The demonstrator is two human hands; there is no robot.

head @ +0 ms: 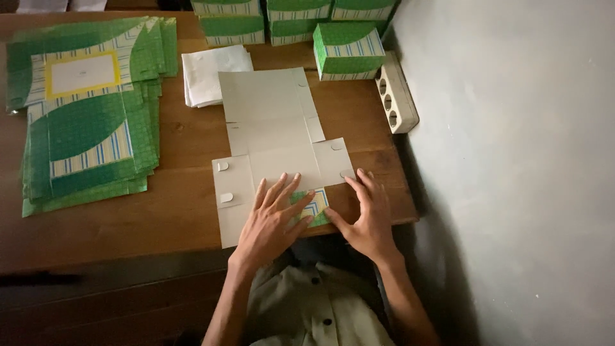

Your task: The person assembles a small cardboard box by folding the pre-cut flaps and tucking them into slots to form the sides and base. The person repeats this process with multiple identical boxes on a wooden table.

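Flat carton blank [272, 122] lies grey side up, long axis running away from the person. Both hands work its near end: left hand [272, 221] spread flat on the folded flap [315, 208], right hand [365, 214] spread, pressing just beside it.

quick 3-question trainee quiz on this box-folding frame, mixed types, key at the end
1. True or false: the flat carton blank under the hands lies with its plain grey side up.
2. Which hand presses the folded-over green flap? A) left hand B) right hand C) neither
3. Fill in: the stack of unfolded green blanks lies on the wooden table to the person's ____.

Key: 1 true; 2 A, the left hand's fingers lie on the flap, the right hand rests just beside it; 3 left. Finished boxes stand at the far edge near the power strip.
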